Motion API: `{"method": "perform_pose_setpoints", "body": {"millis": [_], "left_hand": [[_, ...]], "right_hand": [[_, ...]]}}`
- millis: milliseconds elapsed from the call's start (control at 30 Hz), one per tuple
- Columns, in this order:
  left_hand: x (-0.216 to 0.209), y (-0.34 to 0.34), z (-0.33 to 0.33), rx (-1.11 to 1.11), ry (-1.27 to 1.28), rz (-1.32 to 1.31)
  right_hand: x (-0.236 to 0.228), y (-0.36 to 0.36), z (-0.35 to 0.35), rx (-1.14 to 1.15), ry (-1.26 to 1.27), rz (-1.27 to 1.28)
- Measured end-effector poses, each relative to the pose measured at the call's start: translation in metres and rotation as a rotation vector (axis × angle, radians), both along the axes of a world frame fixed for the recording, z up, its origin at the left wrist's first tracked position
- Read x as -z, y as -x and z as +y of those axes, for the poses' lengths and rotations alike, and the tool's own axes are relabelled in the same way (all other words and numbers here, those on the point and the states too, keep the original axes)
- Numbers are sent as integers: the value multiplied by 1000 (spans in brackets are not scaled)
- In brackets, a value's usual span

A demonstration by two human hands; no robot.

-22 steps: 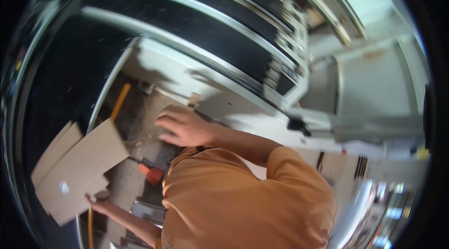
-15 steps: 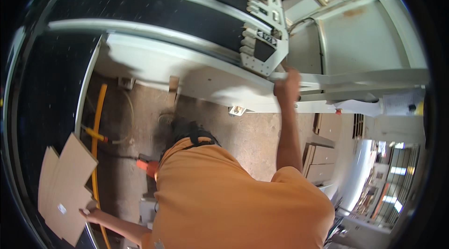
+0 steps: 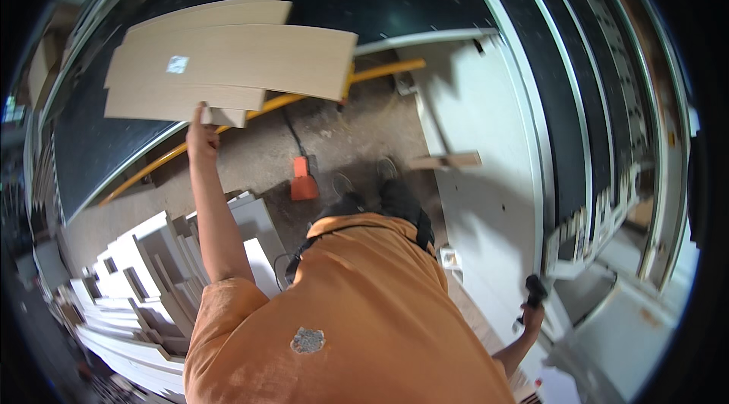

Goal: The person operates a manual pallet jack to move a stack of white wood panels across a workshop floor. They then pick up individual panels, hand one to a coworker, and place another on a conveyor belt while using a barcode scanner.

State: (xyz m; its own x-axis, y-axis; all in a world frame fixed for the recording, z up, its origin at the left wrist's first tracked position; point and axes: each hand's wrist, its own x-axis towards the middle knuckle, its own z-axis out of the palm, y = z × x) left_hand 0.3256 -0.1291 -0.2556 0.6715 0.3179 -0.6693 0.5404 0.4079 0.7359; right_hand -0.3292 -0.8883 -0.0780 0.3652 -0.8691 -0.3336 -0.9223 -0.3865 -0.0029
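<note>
Several light brown flat boards (image 3: pixel 235 55) lie in an overlapping stack on the black table surface, with a small white label on the top one. My left hand (image 3: pixel 202 138) is at the stack's near edge, one finger over the rim and the others curled, gripping a board. At the lower right, my right hand (image 3: pixel 534 318) is closed around the handle of a black handheld scanner (image 3: pixel 536 290). The scanner's head sticks up above the fist, beside the white machine frame.
A yellow hose or bar (image 3: pixel 281 102) runs below the table edge. An orange foot pedal (image 3: pixel 304 179) with a cable sits on the floor by my feet. White panels (image 3: pixel 144 275) are stacked at left. Black machine rails (image 3: pixel 558 100) with metal clamps stand at right.
The view has swung left, bringing the boards to the upper left. My right hand was at the machine frame by the clamps; the scanner now shows in it. My left hand stays at the boards.
</note>
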Motion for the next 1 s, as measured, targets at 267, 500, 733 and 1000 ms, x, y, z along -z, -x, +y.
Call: {"method": "perform_pose_setpoints", "body": {"millis": [267,500,733,1000], "left_hand": [[-126,96,-136,609,-533,-414],[-191,102,-188,145,-178,-443],[-209,99,-52,456,-630,-94],[-240,50,-16,853,-964,147]], "right_hand": [[25,-392,243,-214,-627,-932],[-7,-546,449,-1532,-645,-728],[-5,-635,395,-1601,-406,-682],[28,-720,351,-1282,-708,-261]]}}
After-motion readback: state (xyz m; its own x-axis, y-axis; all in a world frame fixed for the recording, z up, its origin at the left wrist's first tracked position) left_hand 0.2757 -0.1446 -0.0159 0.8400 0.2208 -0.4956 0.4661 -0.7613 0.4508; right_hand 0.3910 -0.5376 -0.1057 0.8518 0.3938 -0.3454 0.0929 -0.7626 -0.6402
